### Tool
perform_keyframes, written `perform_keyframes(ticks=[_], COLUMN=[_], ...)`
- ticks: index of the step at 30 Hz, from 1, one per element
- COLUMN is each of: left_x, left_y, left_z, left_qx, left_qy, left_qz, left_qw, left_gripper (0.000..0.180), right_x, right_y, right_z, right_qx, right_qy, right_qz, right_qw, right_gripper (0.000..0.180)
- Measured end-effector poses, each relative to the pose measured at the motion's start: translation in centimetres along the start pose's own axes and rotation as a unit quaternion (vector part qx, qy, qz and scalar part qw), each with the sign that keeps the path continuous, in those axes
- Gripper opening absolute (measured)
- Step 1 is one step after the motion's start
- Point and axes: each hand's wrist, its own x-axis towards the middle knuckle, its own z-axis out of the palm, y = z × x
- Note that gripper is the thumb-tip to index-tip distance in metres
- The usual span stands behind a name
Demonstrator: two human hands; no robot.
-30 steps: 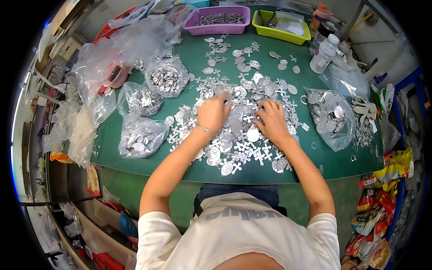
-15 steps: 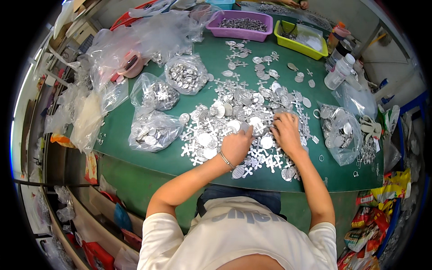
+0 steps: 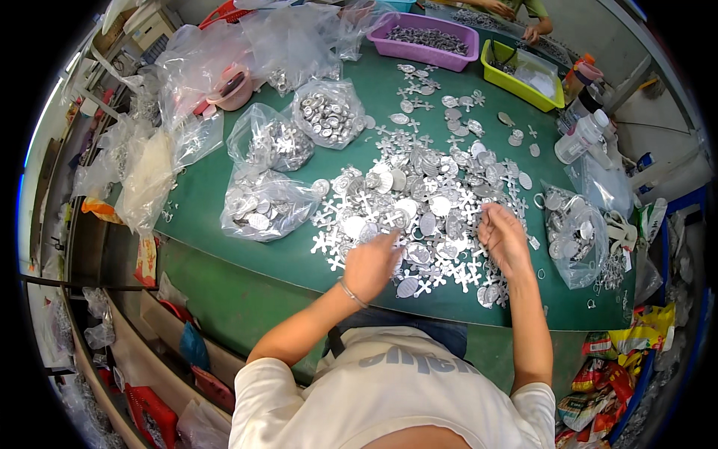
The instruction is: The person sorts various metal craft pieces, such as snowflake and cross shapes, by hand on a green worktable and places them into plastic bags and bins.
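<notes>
A wide heap of small silver metal pieces [image 3: 426,202], crosses and oval discs, lies spread over the green table [image 3: 224,191]. My left hand [image 3: 372,263] rests on the heap's near edge, fingers curled among the crosses; whether it grips a piece I cannot tell. My right hand [image 3: 503,239] lies palm down on the right side of the heap, fingers spread over the pieces. A thin bracelet sits on my left wrist.
Clear plastic bags of metal pieces [image 3: 263,203] [image 3: 329,112] lie at the left, another bag [image 3: 574,232] at the right. A purple tray [image 3: 426,39], a yellow-green tray [image 3: 522,73] and white bottles [image 3: 580,136] stand at the back. Another person's hand [image 3: 532,31] works at the far edge.
Both my hands have drawn back toward the near edge of the heap, and the view has shifted so the table sits higher and farther left.
</notes>
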Motion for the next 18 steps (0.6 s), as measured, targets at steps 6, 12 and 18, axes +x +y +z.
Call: perform_keyframes(ticks=[6,12,18], left_x=[1.2,0.1,-0.8], left_y=[-2.8,-3.5,-4.7], left_z=[-2.5,-2.8,-3.1], left_qx=[0.094,0.053,0.033], left_qy=[0.024,0.025,0.065], left_qz=[-0.109,-0.108,-0.181], left_qw=[0.989,0.992,0.981], left_gripper=[0.045,0.038,0.035], right_x=[0.6,2.6,3.6], right_y=[2.9,6.0,5.9], right_z=[4.8,8.4,8.1], right_qx=[-0.484,-0.664,-0.704], right_qy=[-0.049,-0.128,-0.091], right_qz=[-0.153,-0.348,-0.373], right_qw=[0.86,0.649,0.597], right_gripper=[0.021,0.027,0.018])
